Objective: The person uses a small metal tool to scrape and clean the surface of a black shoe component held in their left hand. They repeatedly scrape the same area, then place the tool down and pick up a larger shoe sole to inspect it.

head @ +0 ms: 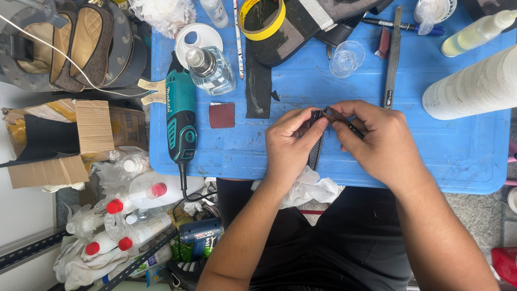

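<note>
Near the blue tabletop's [463, 156] front edge, both hands pinch a dark strap [314, 153]: left hand [291, 143] closed around it, right hand [377, 143] closed on its thin end. Steady, close grip helps.

A blue plastic tabletop [463, 156] carries a teal power grinder [180, 121], a clear glass bottle [211, 70] and yellow tape roll [262, 19]. A reddish sandpaper square [221, 115] lies beside the grinder.
</note>
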